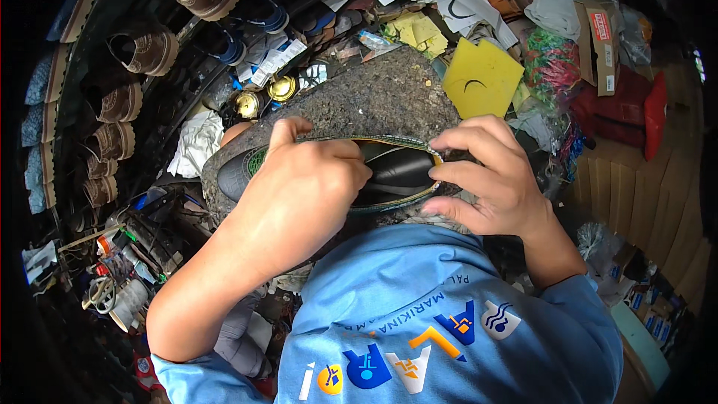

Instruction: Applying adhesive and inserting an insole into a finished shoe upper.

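A black shoe (233,176) with a green patterned patch lies sideways before me, toe to the left and heel to the right. Inside its opening, a smooth black insole-like piece (404,167) shows. My left hand (318,172) lies across the front of the shoe, fingers curled down into the opening; their tips are hidden. At the heel, my right hand (486,172) grips the rim, with the thumb on the near side and fingers on the far side. Beneath the shoe is a rough, dark work surface (374,97).
Brown shoes (142,49) line racks at the left. Yellow sheets (482,75) and round tins (282,88) lie beyond the work surface. A cardboard box (598,45) and red bag (624,112) are at the right. Scissors (101,293) and clutter lie at the lower left.
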`<state>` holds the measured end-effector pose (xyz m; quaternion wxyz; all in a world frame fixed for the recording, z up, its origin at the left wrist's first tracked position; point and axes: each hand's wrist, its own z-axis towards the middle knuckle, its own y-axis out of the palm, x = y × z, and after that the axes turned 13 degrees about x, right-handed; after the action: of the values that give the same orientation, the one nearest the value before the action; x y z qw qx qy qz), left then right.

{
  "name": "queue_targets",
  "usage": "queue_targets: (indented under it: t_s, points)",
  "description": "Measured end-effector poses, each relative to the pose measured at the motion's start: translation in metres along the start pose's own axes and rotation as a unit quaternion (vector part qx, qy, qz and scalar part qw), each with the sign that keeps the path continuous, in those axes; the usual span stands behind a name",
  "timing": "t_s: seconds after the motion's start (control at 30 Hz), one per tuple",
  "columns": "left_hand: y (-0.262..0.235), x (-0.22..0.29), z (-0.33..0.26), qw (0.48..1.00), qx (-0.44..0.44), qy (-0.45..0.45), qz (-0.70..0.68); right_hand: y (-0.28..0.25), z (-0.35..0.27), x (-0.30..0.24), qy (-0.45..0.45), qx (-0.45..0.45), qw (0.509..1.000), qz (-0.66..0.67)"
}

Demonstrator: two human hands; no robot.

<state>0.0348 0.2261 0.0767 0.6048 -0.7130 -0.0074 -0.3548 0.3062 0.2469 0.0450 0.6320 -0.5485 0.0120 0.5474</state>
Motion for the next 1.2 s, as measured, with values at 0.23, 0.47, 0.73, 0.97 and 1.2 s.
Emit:
queue_targets:
  t_s: [0.23,0.47,0.73,0.97,1.2]
  points:
    - [0.007,0.006,-0.005,0.997,-0.054,-0.011,0.063,0.029,0.004,-0.014,0.149,0.031,0.988,0.012]
    - [0.014,0.011,-0.022,0.998,0.052,-0.006,0.047,0.026,0.001,-0.025,0.200,0.019,0.979,0.028]
    - [0.026,0.014,-0.019,0.997,0.073,-0.007,0.032,0.027,0.000,-0.026,0.207,0.014,0.978,0.039]
    - [0.038,0.012,-0.016,0.991,0.127,0.007,0.028,0.027,0.001,-0.023,0.194,0.015,0.980,0.035]
    - [0.029,0.016,-0.013,0.998,0.048,0.001,0.040,0.027,-0.001,-0.022,0.183,0.020,0.982,0.038]
